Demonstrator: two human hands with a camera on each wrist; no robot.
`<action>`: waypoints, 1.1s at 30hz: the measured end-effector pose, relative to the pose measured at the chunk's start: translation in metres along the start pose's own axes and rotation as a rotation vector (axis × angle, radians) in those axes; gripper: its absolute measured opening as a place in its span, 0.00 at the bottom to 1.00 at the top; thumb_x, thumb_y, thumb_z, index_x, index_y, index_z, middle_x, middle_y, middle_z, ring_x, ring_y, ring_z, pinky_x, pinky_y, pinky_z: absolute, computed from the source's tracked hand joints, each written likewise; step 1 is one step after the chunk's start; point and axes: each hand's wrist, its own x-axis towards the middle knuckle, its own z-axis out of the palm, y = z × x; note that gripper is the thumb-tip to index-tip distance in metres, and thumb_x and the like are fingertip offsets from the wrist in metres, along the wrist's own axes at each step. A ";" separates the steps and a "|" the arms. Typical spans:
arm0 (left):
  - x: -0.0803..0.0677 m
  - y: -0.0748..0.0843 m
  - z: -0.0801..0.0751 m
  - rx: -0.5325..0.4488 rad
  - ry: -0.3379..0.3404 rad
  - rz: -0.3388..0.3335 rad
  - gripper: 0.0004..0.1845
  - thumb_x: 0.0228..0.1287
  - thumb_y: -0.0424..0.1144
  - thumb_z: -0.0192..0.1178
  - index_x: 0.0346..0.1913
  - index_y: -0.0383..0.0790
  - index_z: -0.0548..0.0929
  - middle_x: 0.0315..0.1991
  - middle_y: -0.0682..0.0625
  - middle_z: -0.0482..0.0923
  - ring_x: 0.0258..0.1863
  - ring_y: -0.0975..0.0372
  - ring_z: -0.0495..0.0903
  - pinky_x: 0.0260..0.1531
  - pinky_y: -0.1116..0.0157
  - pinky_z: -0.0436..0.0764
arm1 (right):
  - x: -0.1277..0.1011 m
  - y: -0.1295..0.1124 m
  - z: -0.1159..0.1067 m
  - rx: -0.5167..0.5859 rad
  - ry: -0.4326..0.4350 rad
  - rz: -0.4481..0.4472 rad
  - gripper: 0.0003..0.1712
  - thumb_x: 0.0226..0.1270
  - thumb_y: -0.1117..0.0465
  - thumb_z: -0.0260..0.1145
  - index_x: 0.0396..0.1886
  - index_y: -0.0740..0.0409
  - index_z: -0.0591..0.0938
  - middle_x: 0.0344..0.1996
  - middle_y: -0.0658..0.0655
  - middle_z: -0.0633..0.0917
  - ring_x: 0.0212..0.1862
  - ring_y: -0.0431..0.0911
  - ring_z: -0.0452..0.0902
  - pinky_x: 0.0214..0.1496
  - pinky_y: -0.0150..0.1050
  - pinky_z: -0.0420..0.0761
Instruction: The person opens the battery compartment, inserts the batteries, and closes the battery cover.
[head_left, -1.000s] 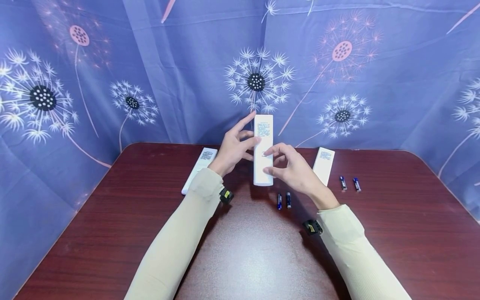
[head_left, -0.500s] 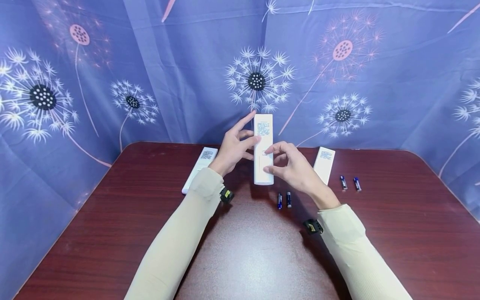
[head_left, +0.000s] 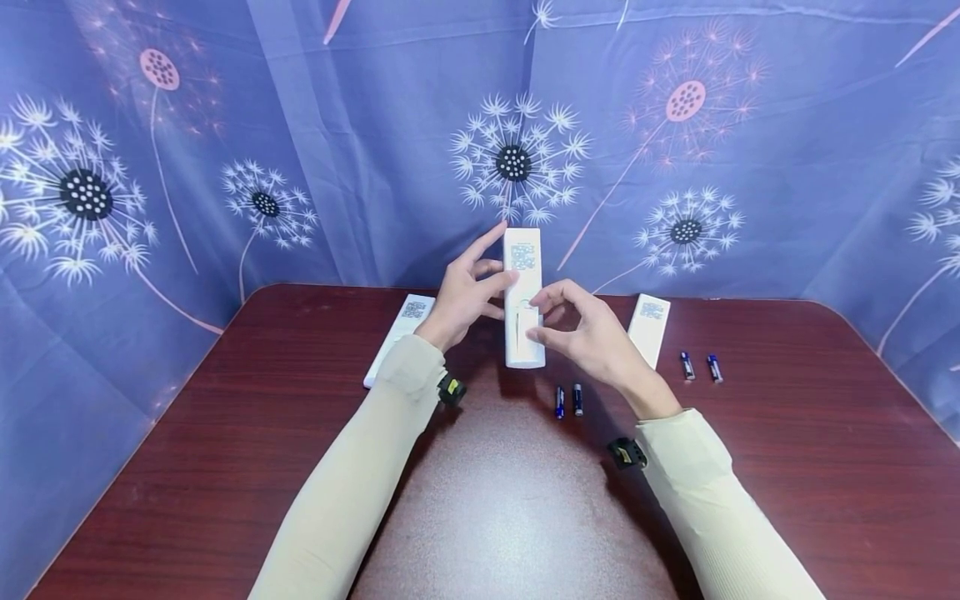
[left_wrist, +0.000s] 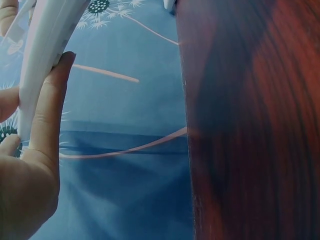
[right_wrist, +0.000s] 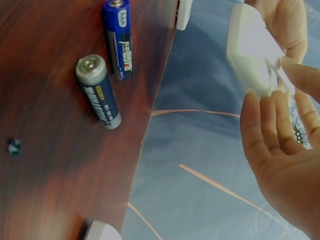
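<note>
A white remote control [head_left: 523, 283] is held upright above the table, its labelled back facing the head camera. My left hand [head_left: 467, 298] grips it along the left side, thumb on the back and index finger stretched toward the top edge. At the lower back, my right hand [head_left: 588, 333] pinches the battery cover [right_wrist: 281, 74] between thumb and fingers. In the right wrist view the cover stands tilted away from the remote, with a gap between them. Two AAA batteries, one blue [head_left: 559, 402] and one darker [head_left: 577, 400], lie on the table below the remote.
A second white remote [head_left: 397, 340] lies at the left, partly behind my left sleeve. Another remote [head_left: 649, 327] lies behind my right hand. Right of it are two more batteries, one here [head_left: 687, 367] and one beside it [head_left: 713, 368]. A blue patterned cloth [head_left: 375, 167] hangs behind the table [head_left: 225, 467].
The battery cover has come loose and lifted from the remote's back in my right fingers. The remote has shifted slightly left with my left hand.
</note>
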 end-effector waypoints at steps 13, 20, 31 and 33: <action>0.003 -0.002 -0.003 0.033 0.006 0.012 0.40 0.74 0.30 0.65 0.82 0.63 0.68 0.50 0.41 0.84 0.39 0.49 0.89 0.28 0.54 0.90 | -0.001 -0.002 0.000 0.079 -0.024 0.013 0.19 0.69 0.71 0.74 0.57 0.63 0.82 0.43 0.62 0.87 0.45 0.53 0.85 0.43 0.38 0.89; 0.002 -0.001 -0.003 0.028 0.005 0.013 0.40 0.74 0.30 0.65 0.82 0.63 0.67 0.50 0.41 0.84 0.39 0.49 0.89 0.29 0.54 0.90 | 0.000 -0.002 0.002 0.141 -0.028 0.009 0.18 0.69 0.75 0.72 0.57 0.65 0.81 0.41 0.63 0.87 0.42 0.52 0.86 0.43 0.48 0.91; 0.001 0.002 -0.004 -0.004 0.010 0.023 0.39 0.75 0.30 0.65 0.81 0.65 0.69 0.49 0.41 0.83 0.37 0.50 0.89 0.25 0.58 0.89 | -0.001 -0.003 -0.002 0.333 -0.026 -0.027 0.20 0.69 0.79 0.69 0.59 0.68 0.79 0.41 0.67 0.84 0.38 0.49 0.87 0.40 0.57 0.90; 0.001 0.002 -0.004 -0.012 0.009 0.020 0.39 0.75 0.29 0.64 0.81 0.66 0.69 0.49 0.41 0.83 0.36 0.50 0.89 0.25 0.58 0.89 | -0.004 -0.002 -0.005 0.353 -0.022 -0.032 0.21 0.70 0.79 0.69 0.60 0.69 0.79 0.41 0.68 0.83 0.39 0.49 0.87 0.39 0.58 0.90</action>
